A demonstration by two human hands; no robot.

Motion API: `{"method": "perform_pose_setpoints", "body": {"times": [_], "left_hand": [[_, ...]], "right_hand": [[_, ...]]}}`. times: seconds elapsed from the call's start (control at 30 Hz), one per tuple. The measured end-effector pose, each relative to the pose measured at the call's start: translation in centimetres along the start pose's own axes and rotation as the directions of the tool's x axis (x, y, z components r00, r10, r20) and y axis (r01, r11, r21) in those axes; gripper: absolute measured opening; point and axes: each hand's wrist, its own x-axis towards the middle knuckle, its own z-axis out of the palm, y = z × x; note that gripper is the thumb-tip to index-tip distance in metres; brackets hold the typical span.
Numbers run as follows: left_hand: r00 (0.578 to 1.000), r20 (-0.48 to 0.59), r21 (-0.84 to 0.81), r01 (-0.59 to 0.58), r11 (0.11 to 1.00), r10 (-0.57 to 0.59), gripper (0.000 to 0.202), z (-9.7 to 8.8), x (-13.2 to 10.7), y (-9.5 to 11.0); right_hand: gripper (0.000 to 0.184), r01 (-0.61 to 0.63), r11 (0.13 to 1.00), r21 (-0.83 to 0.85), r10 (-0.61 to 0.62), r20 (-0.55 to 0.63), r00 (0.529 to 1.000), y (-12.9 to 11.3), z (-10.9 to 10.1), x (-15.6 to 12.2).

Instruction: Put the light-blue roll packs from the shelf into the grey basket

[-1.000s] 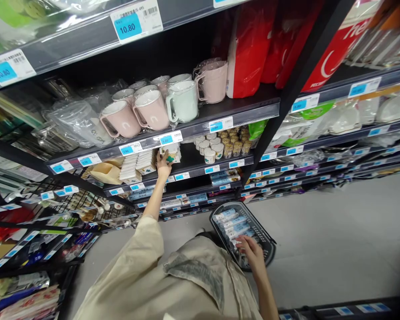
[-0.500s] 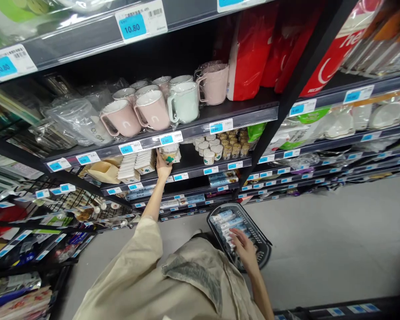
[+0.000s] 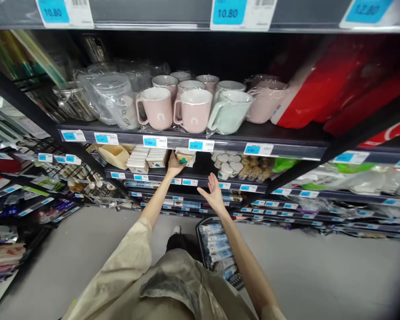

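Note:
My left hand (image 3: 174,166) reaches into the second shelf and grips a small pack of patterned paper cups (image 3: 185,158) at its lower edge. Beside that pack to the left stand more stacks of white cup packs (image 3: 146,159). My right hand (image 3: 214,192) is raised in front of the shelf edge, fingers spread and empty, just right of and below the left hand. On the floor below my arms stands a black shopping basket (image 3: 200,226) holding several blue-and-white tubes (image 3: 216,246).
Pink and mint mugs (image 3: 193,110) stand on the shelf above, with clear plastic jugs (image 3: 115,98) to their left and red bags (image 3: 320,93) to the right. Small jars (image 3: 228,164) sit right of the cup pack. Wire racks of goods fill the left. Grey floor lies to the right.
My right hand has left the basket and risen toward the shelf, open. The left hand stays on the cup pack. The view has swung left and closer to the shelves.

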Motion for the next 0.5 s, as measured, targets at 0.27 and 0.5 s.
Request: {"method": "perform_pose_setpoints", "body": {"times": [0.27,0.5], "left_hand": [[0.983,0.140,-0.052,0.127,0.991,-0.118,0.063,-0.7,1.3,-0.3],[0.954,0.288,-0.151,0.130,0.980,-0.082,0.029,0.2,2.2,-1.5]], "right_hand": [[0.139,-0.034,0.991,-0.129,0.029,-0.043,0.999,0.6,4.7,11.2],[0.048,-0.141,0.915,-0.378,0.176,0.059,0.983,0.3,5.6,16.3]]}}
